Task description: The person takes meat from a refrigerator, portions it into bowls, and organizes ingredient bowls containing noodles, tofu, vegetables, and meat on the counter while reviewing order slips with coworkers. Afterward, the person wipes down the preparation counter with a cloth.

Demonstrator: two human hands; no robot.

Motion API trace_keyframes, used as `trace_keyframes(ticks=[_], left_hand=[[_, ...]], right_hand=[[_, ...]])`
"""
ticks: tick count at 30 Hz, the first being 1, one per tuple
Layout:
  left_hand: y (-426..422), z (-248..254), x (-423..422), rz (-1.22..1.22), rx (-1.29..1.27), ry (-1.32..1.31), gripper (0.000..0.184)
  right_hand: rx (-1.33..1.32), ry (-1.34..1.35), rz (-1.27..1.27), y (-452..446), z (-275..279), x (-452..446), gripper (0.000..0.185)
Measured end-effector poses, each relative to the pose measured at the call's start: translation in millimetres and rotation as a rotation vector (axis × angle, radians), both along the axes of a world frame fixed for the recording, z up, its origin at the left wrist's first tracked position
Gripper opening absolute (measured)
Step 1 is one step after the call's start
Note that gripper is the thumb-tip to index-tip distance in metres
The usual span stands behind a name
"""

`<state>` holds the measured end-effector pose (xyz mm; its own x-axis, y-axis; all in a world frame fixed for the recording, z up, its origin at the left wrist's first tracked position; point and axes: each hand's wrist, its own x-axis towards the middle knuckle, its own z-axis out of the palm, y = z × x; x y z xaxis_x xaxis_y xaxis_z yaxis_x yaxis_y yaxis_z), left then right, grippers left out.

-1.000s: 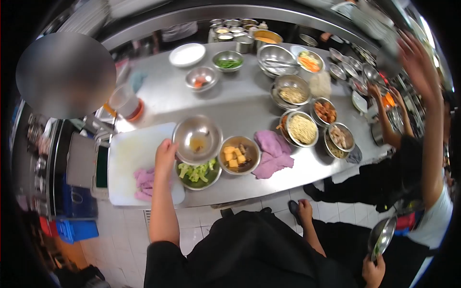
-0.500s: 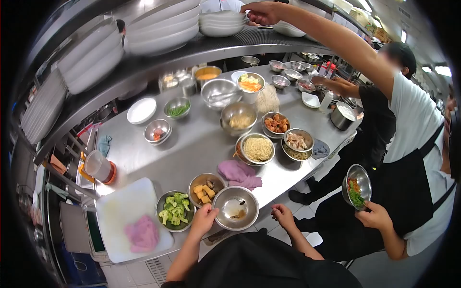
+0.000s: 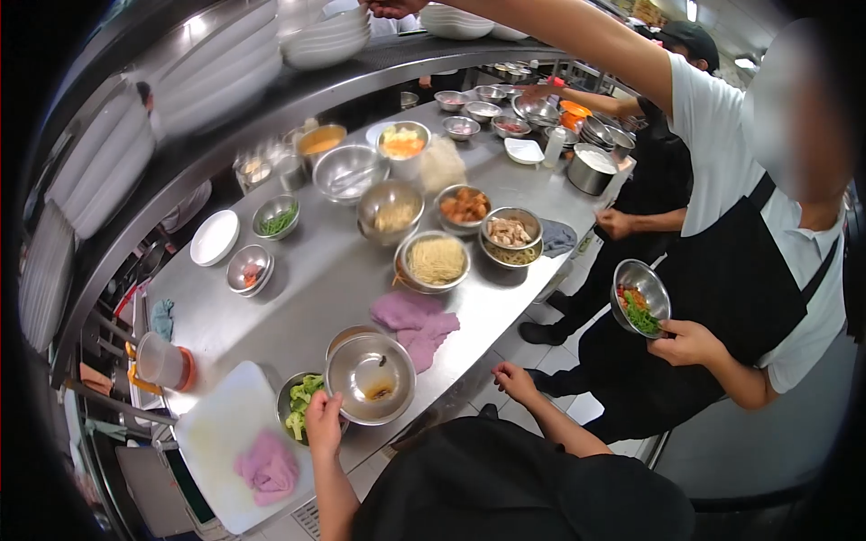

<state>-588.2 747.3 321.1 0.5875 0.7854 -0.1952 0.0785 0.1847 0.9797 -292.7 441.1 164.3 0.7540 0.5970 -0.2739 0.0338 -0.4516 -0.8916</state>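
Observation:
My left hand (image 3: 325,420) grips the rim of a steel mixing bowl (image 3: 345,362), tilted toward me. Brown liquid and a small dark piece lie inside it. This bowl covers most of another steel bowl (image 3: 345,335), of which only the far rim shows. Just left of my left hand, a bowl of broccoli florets (image 3: 298,410) is partly hidden by the hand and the mixing bowl. Beyond the table's front edge, my right hand (image 3: 514,382) hangs with fingers curled and nothing visible in it.
A white cutting board (image 3: 212,433) bears a pink cloth (image 3: 268,467). Another pink cloth (image 3: 417,326) lies beside the mixing bowl. Noodles (image 3: 436,261) and other bowls stand farther back. At right, a co-worker's hand (image 3: 690,343) holds a vegetable bowl (image 3: 641,298); their other arm reaches toward the shelf.
The mixing bowl has moved with my left hand over the tofu bowl, hiding its contents, and partly over the broccoli bowl. My view has swung right. The co-worker still holds the vegetable bowl.

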Motion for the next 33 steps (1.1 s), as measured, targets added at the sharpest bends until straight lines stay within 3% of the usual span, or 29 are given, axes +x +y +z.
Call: trace_keyframes(ticks=[4, 8, 12, 17, 25, 33], left_hand=[[0.8, 2.7, -3.8, 0.043, -0.028, -0.050, 0.021], [2.8, -1.7, -5.6, 0.056, -0.044, -0.067, 0.021], [3.4, -3.4, -6.7, 0.044, -0.035, -0.064, 0.021], [3.0, -6.4, -7.2, 0.022, -0.039, -0.046, 0.020], [-2.6, 3.3, 3.0, 0.003, 0.028, -0.002, 0.021], [-6.0, 3.1, -1.3, 0.024, -0.005, -0.019, 0.024]], right_hand=[[-0.141, -0.069, -0.032, -39.8, -56.8, 3.5, 0.021], [-0.433, 0.251, -0.111, -104.9, -125.9, -0.3, 0.024], [-0.822, 0.553, 0.057, -166.5, -164.5, -6.7, 0.026], [-0.767, 0.504, -0.021, -174.0, -128.8, -25.9, 0.027], [-0.519, 0.452, -0.071, -127.5, -134.3, -7.2, 0.027], [-0.538, 0.444, -0.042, -120.4, -132.5, 0.3, 0.027]])
